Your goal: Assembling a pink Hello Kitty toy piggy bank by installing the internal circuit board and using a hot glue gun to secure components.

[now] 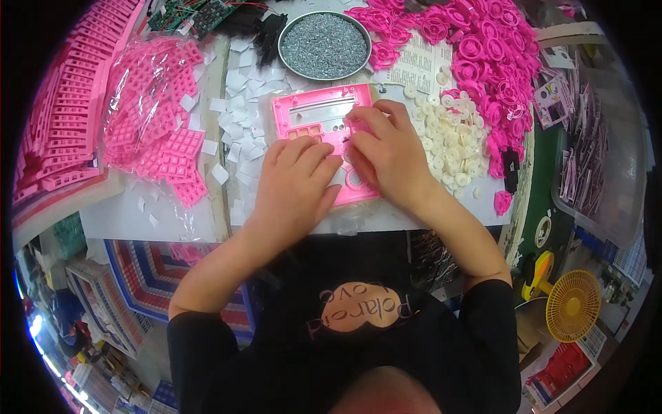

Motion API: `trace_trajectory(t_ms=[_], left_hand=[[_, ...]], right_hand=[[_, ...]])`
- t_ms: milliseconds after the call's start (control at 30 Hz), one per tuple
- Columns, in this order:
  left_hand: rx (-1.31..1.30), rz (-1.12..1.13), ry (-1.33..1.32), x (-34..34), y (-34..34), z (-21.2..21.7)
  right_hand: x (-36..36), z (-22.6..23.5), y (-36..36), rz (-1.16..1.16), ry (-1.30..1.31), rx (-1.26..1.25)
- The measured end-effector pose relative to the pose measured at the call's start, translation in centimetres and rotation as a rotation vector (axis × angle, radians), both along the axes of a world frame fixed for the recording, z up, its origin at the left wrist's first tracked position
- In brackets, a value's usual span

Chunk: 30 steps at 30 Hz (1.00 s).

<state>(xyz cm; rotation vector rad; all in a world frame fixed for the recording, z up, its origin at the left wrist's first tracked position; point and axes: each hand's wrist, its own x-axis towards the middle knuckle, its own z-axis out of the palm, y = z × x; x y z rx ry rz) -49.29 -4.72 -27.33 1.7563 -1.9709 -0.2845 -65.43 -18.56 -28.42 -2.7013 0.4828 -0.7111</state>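
Observation:
A pink plastic housing (283, 114) lies on the worktable in front of me, with a long metal strip set across its far part. My left hand (293, 179) rests over its near left part, fingers bent on the pink surface and thumb apart. Over the right side is my right hand (389, 148), its fingertips drawn together at a small dark spot. Whatever they pinch is too small to make out. Beyond the housing stands a round metal dish (324, 47) full of small screws.
White paper squares (241, 127) lie scattered left of the housing, beside a clear bag of pink keypads (155, 110). To the right are piles of white round pieces (452, 141) and pink rings (483, 52). Circuit boards (200, 19) sit at the back; a yellow fan (572, 307) stands lower right.

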Motion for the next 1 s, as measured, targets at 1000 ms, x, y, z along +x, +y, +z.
trace_trajectory(t_ms=[1000], left_hand=[[0.505, 0.466, -0.287, 20.3, -5.6, 5.4]], right_hand=[[-1.7, 1.4, 1.1, -0.132, -0.056, 0.21]])
